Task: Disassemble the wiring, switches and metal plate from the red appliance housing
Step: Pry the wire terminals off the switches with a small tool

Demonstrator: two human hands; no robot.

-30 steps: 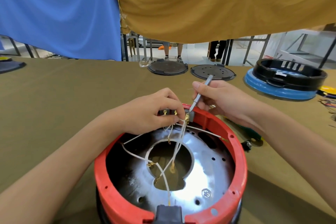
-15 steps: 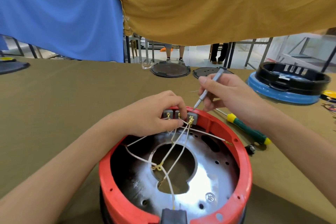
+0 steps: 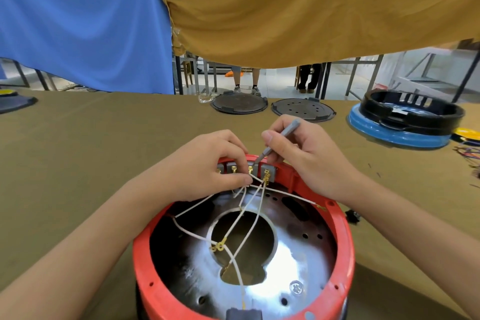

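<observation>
Switches [image 3: 248, 171] are sitting in a grey row just inside the far rim of the red housing [image 3: 340, 236], which is standing open side up near the desk's [image 3: 104, 153] near edge, and both hands are working there. The left hand [image 3: 207, 171] is curling over the row, its fingers pinching the white wires [image 3: 246, 205] at their brass terminals, seemingly to be steadying the block and keeping the leads out of the way. The right hand [image 3: 304, 156] is gripping a slim grey screwdriver [image 3: 279, 141] like a pen, slanting its tip down to the row's top edge, probably to be freeing a screw or a clip; the contact itself is too small to tell. The wires are fanning back over the shiny metal plate [image 3: 293, 262], which is lying inside the housing with a screw near its edge. An olive cloth is covering the desk; two dark round lids [image 3: 302, 109] are resting at its far edge, and a black ring on a blue base [image 3: 405, 119] towards the far right corner. Blue and mustard drapes are hanging beyond, with table legs and someone's feet showing beneath.
</observation>
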